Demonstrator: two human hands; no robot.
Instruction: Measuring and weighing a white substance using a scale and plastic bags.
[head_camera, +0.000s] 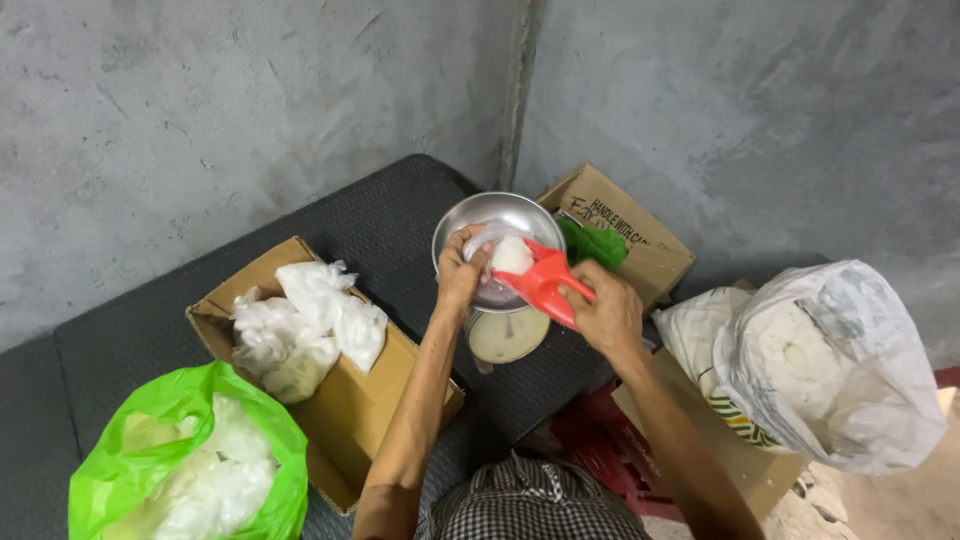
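Left hand (460, 272) closed on the mouth of a small clear bag (500, 258), pinching it wide so the opening faces the red scoop (543, 285). Right hand (607, 312) wrapped around the scoop's handle, spout tipped down and toward the bag, apparently feeding white powder (512, 255) in (grain or flour, hard to say from this height). Bag resting in the steel bowl (497, 218) of a dial scale (508, 335), so the weight reads as it fills and any spill lands in the pan rather than on the mat. Scale standing near the far edge of the dark mat (370, 215), just short of the grey wall (250, 100), within easy reach of both arms.

Open cardboard box (335, 415) at the left side of the mat, holding several filled and knotted white bags (305, 325), close to the left elbow for dropping off. Green plastic bag (150, 440) at the near left corner, mouth open, with more white packets inside. Second cardboard box (625, 220) behind the scale against the wall, a scrap of green plastic (592, 243) tucked in it. Large clear sack (830, 365) of white material propped upright at the right, off the mat, mouth toward the scooping hand, so refilling takes only a short swing. Checked cloth (530, 505) at the bottom edge.
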